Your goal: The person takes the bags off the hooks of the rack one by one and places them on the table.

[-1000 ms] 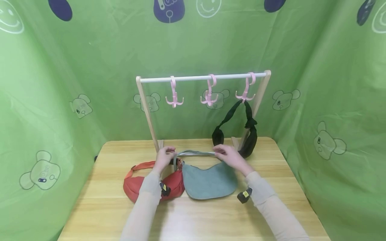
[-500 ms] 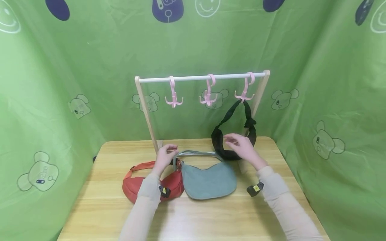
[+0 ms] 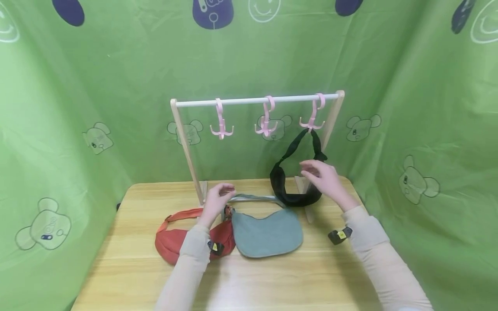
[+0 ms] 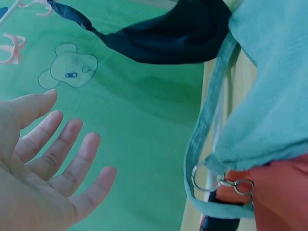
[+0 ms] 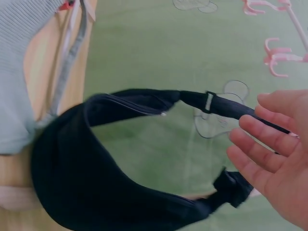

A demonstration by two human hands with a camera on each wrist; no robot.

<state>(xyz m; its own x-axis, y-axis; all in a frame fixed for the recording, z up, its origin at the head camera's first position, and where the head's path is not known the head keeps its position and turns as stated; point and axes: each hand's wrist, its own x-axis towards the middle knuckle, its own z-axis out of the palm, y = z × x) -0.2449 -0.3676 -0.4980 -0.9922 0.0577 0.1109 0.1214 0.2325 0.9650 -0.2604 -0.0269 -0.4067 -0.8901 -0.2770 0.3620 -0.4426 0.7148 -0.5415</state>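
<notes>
Taking the teal shoulder bag [image 3: 268, 235] as the clock's centre, it lies on the wooden surface [image 3: 253, 285], unmoved since a second ago. The red crescent bag [image 3: 168, 245] remains at 9 o'clock, partly hidden by the left arm [image 3: 184, 270]. At 10 o'clock the left hand [image 3: 216, 201], earlier at the teal strap [image 4: 197, 137], is now released, fingers relaxed and holding nothing. The right hand [image 3: 324, 179] has left that strap for between 1 and 2, also empty, blocking part of the black bag [image 3: 298, 200]. That bag still hangs at 1 o'clock from the right pink hook [image 3: 310, 125]. Two more pink hooks [image 3: 221, 128] hang from the white rail [image 3: 241, 101] at 11 and 12. Lettering on the green backdrop's [image 3: 136, 65] bear prints [image 3: 50, 228] is too small to read.
</notes>
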